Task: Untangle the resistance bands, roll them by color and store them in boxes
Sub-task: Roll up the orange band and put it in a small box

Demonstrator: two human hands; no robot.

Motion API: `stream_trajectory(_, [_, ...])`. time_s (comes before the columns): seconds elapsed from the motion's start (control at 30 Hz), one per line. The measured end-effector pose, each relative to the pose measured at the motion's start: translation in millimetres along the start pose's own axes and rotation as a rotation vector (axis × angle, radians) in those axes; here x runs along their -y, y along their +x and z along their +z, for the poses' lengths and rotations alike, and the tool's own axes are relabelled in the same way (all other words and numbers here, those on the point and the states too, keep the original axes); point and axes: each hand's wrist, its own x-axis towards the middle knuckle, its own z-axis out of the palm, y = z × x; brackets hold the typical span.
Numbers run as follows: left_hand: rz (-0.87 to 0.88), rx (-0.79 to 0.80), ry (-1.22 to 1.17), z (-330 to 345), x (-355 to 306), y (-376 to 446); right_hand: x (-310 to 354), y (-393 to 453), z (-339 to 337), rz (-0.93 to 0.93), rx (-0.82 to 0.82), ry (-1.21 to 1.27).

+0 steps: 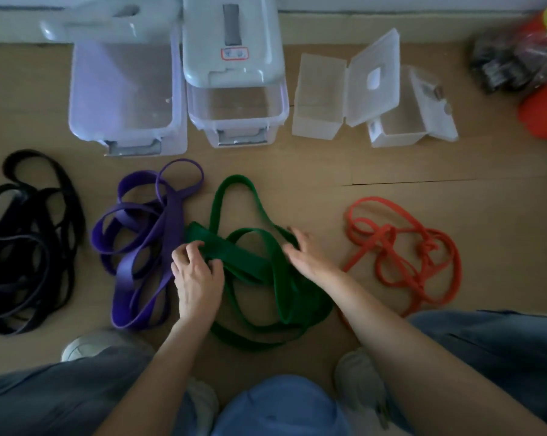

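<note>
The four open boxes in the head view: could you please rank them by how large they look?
1. Left lidded bin, the largest.
2. Second lidded bin, somewhat smaller.
3 and 4. The two small clear boxes, left one and right one, look about alike; wide-angle distortion makes ranking them unsure.

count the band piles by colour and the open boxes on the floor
black bands: 1 pile
purple bands: 1 pile
green bands: 1 pile, left hand gripping it, right hand resting on it
orange bands: 1 pile
clear boxes, lids open: 4 ()
total: 4 band piles, 4 boxes, 8 things
</note>
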Motion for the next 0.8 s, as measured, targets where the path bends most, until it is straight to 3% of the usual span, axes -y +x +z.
stream_trajectory(0.07, [-0.244, 0.077, 0.009, 5.5, -0.1, -1.9, 0.0, 0.5, 9.6, 0.029, 0.009, 0.219])
stream_trajectory(0.13, [-0.286, 0.214, -0.029, 9.4, 3.7, -3.6, 5.8, -0.9, 22.7, 0.005, 0.033, -0.059])
stream_trajectory(0.17, [-0.262, 0.273, -0.066, 11.3, 4.1, -5.3, 9.5, -1.4, 30.2, -0.031, 0.013, -0.234])
stream_trajectory(0.23, [-0.203, 0.369, -0.172, 18.2, 1.3, -8.3, 12.1, 0.3, 38.7, -0.06, -0.031, -0.342])
stream_trajectory(0.3, [-0.136, 0.46, -0.239, 28.1, -10.4, -7.0, 7.0, 1.1, 35.6, -0.088, -0.075, -0.273])
stream_trajectory(0.4, [0.062, 0.538, -0.25, 37.0, -34.3, 4.7, -8.6, -6.5, 22.2, -0.106, -0.18, 0.08])
stream_trajectory(0.5, [0.11, 0.579, -0.179, 38.4, -44.1, 20.5, -16.1, -14.5, 22.2, -0.106, -0.218, 0.135])
stream_trajectory(0.63, [0.107, 0.47, -0.14, 30.5, -38.1, 22.5, -14.0, -9.5, 14.5, 0.067, -0.26, -0.083])
stream_trajectory(0.73, [0.079, 0.403, -0.224, 24.2, -26.3, 16.0, -17.8, -10.5, 3.6, 0.072, -0.349, -0.224])
stream_trajectory(0.8, [0.06, 0.41, -0.221, 25.6, -23.9, 15.9, -19.4, -12.5, 6.2, 0.039, -0.282, -0.175])
